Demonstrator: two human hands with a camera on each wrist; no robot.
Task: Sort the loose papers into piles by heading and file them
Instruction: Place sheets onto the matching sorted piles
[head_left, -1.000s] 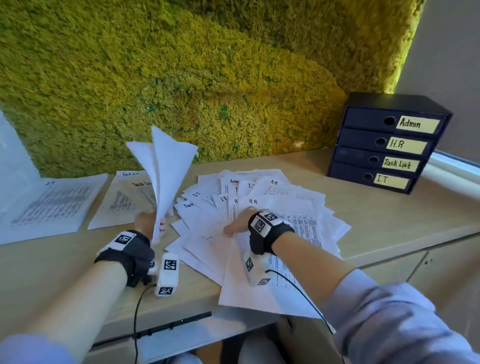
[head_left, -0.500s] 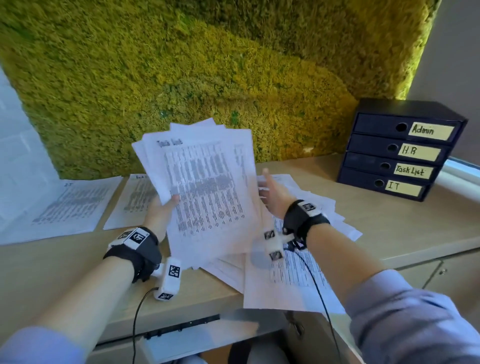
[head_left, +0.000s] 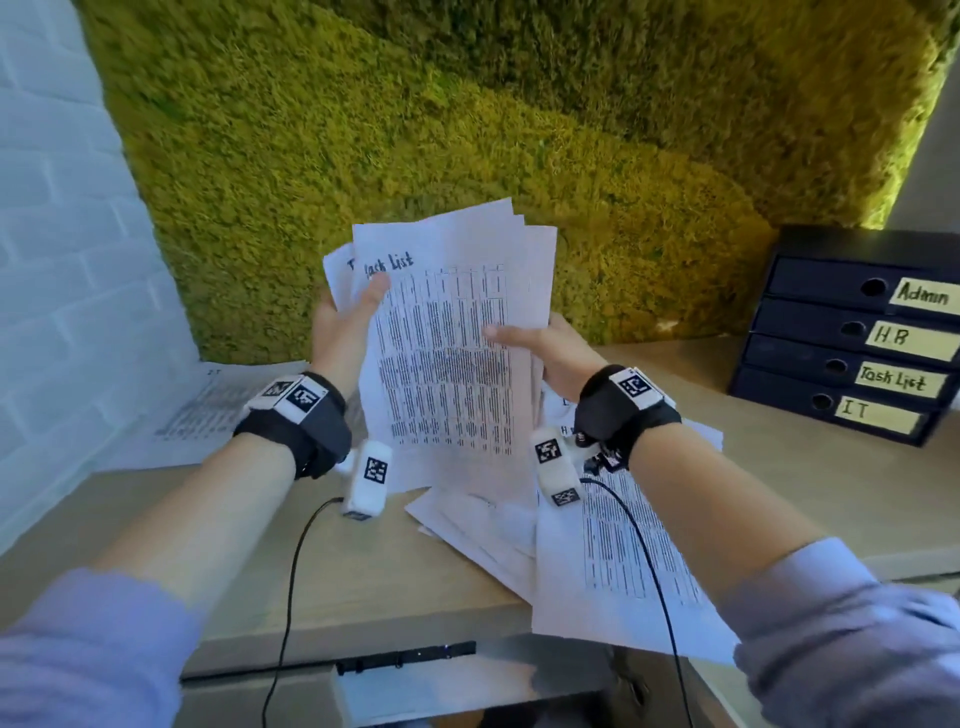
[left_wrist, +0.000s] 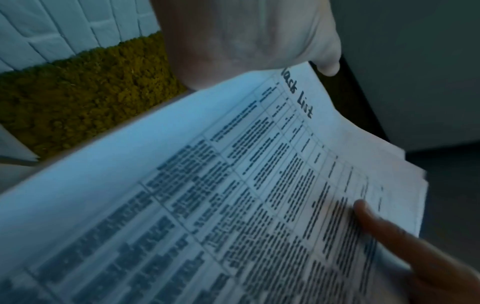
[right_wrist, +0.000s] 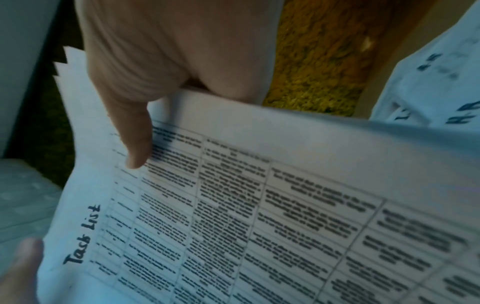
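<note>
Both hands hold the Task List sheaf (head_left: 447, 358) upright above the desk (head_left: 395, 561), long axis vertical, heading uppermost; left hand (head_left: 345, 332) and right hand (head_left: 550, 353) pinch its side edges, thumbs in front

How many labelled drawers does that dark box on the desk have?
4, stacked in the file box at the desk's right end: Admin drawer on top, then HR drawer, Task List drawer, and IT drawer at the bottom.
</note>
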